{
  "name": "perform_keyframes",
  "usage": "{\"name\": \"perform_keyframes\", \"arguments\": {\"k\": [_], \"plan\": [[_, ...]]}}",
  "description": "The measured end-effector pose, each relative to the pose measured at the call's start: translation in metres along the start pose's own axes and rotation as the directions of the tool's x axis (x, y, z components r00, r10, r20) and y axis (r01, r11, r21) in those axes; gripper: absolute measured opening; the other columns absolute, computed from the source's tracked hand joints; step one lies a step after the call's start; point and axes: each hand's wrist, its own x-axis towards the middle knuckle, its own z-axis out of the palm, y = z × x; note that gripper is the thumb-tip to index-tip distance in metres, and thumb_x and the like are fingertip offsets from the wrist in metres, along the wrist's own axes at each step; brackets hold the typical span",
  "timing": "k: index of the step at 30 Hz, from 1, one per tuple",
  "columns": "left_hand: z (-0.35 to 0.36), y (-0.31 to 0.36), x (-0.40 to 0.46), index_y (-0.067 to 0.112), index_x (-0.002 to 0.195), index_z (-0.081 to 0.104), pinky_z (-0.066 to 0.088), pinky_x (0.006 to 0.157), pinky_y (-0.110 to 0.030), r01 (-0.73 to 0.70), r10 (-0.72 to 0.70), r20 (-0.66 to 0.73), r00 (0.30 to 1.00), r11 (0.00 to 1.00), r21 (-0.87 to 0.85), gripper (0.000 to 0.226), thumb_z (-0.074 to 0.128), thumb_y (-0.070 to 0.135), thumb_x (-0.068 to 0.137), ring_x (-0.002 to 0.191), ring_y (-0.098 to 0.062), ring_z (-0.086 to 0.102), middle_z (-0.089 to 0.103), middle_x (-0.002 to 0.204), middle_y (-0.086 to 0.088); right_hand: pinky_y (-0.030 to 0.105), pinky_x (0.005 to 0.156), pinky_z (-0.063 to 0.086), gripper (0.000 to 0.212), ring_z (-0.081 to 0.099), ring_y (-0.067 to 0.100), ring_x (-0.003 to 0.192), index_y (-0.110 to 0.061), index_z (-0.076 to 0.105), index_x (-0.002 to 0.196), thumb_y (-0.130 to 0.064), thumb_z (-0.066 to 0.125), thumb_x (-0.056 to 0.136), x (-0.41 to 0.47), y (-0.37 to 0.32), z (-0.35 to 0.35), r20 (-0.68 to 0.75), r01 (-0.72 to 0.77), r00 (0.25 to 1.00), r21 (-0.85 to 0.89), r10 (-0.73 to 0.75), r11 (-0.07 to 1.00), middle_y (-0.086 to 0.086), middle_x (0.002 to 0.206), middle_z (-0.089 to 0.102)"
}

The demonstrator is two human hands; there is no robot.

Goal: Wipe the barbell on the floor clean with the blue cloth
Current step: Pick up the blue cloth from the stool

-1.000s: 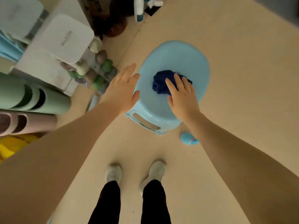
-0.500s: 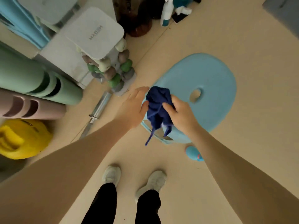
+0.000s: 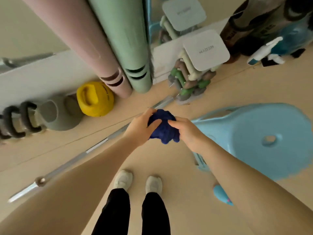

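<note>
1. Shoes (image 3: 138, 182) planted on the floor (image 3: 186, 167), the person standing, arms out in front.
2. Both hands on the blue cloth (image 3: 163, 128), bunched up in the air: left hand (image 3: 141, 128) grips it with curled fingers, right hand (image 3: 187, 131) pinches the other side.
3. Barbell (image 3: 67, 165) lies bare on the floor below, running diagonally under the left arm.
4. Light blue stool (image 3: 262, 138) sits off to the right.
5. Yellow kettlebell (image 3: 94, 99) and rolled mats (image 3: 108, 39) rest by the wall.
</note>
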Motion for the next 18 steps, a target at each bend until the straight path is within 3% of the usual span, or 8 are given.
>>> {"name": "perform_keyframes", "arguments": {"k": [3, 6, 8, 10, 12, 14, 16, 18], "plan": [[-0.031, -0.041, -0.037, 0.01, 0.118, 0.048, 0.043, 0.069, -0.027, 0.042, -0.039, -0.119, 0.992, 0.999, 0.02, 0.027, 0.052, 0.018, 0.093, 0.078, -0.024, 0.055, 0.056, 0.093, 0.001, 0.026, 0.05, 0.025, 0.021, 0.046, 0.015, 0.056, -0.016, 0.063, 0.098, -0.015, 0.043, 0.095, 0.009, -0.005, 0.052, 0.134, -0.015, 0.991, -0.059, 0.023, 0.998, 0.005, 0.074, 0.058], [-0.051, -0.089, -0.078, 0.005, 0.104, 0.05, 0.031, 0.066, -0.022, 0.088, -0.091, -0.217, 0.972, 0.996, -0.023, 0.015, 0.054, 0.015, 0.092, 0.077, -0.023, 0.048, 0.054, 0.087, -0.001, 0.019, 0.052, 0.043, 0.022, 0.062, 0.008, 0.062, -0.012, 0.061, 0.109, -0.015, 0.045, 0.095, 0.01, -0.01, 0.106, 0.238, -0.043, 0.97, -0.064, 0.057, 0.997, 0.005, 0.084, 0.065], [-0.059, -0.119, -0.106, 0.01, 0.089, 0.046, 0.027, 0.062, -0.02, 0.105, -0.113, -0.237, 0.965, 0.993, -0.045, 0.011, 0.056, 0.012, 0.092, 0.075, -0.024, 0.046, 0.052, 0.082, -0.002, 0.026, 0.065, 0.047, 0.018, 0.063, 0.02, 0.076, -0.013, 0.063, 0.099, -0.023, 0.049, 0.094, 0.012, -0.008, 0.138, 0.229, -0.035, 0.972, -0.121, 0.062, 0.992, 0.011, 0.09, 0.067], [-0.065, -0.148, -0.132, 0.014, 0.085, 0.043, 0.027, 0.064, -0.019, 0.108, -0.121, -0.247, 0.961, 0.992, -0.069, 0.016, 0.058, 0.01, 0.09, 0.075, -0.022, 0.045, 0.051, 0.082, 0.0, 0.03, 0.066, 0.046, 0.021, 0.063, 0.027, 0.075, -0.016, 0.064, 0.089, -0.032, 0.05, 0.093, 0.012, -0.002, 0.17, 0.208, -0.063, 0.972, -0.2, 0.105, 0.978, 0.013, 0.086, 0.067], [-0.073, -0.173, -0.157, 0.014, 0.086, 0.051, 0.034, 0.071, -0.019, 0.112, -0.144, -0.263, 0.954, 0.985, -0.133, 0.012, 0.062, 0.009, 0.088, 0.078, -0.018, 0.048, 0.053, 0.084, 0.004, 0.033, 0.07, 0.049, 0.022, 0.063, 0.03, 0.083, -0.017, 0.063, 0.091, -0.032, 0.048, 0.094, 0.01, 0.01, 0.203, 0.136, -0.089, 0.982, -0.279, 0.131, 0.956, 0.014, 0.091, 0.067], [-0.088, -0.199, -0.182, 0.011, 0.089, 0.059, 0.04, 0.077, -0.018, 0.123, -0.179, -0.275, 0.945, 0.97, -0.209, 0.007, 0.064, 0.01, 0.086, 0.077, -0.01, 0.052, 0.057, 0.084, 0.01, 0.04, 0.085, 0.047, 0.022, 0.061, 0.031, 0.098, -0.014, 0.063, 0.098, -0.024, 0.044, 0.095, 0.004, 0.022, 0.241, 0.043, -0.065, 0.995, -0.353, 0.085, 0.934, 0.015, 0.106, 0.066], [-0.109, -0.229, -0.213, 0.016, 0.085, 0.057, 0.04, 0.075, -0.017, 0.13, -0.193, -0.254, 0.948, 0.96, -0.246, 0.01, 0.065, 0.01, 0.085, 0.074, -0.008, 0.054, 0.061, 0.084, 0.008, 0.036, 0.073, 0.049, 0.026, 0.06, 0.025, 0.087, -0.011, 0.062, 0.103, -0.022, 0.038, 0.097, -0.007, 0.032, 0.287, 0.014, -0.046, 0.998, -0.377, 0.056, 0.925, 0.011, 0.101, 0.065], [-0.13, -0.265, -0.248, 0.015, 0.084, 0.057, 0.044, 0.078, -0.028, 0.128, -0.188, -0.238, 0.953, 0.96, -0.249, 0.011, 0.064, 0.008, 0.084, 0.078, -0.019, 0.056, 0.066, 0.091, -0.003, 0.025, 0.052, 0.033, 0.026, 0.048, 0.014, 0.064, -0.012, 0.058, 0.093, -0.02, 0.034, 0.099, -0.017, 0.041, 0.34, 0.017, -0.002, 1.0, -0.427, 0.01, 0.904, 0.009, 0.089, 0.059]]}}
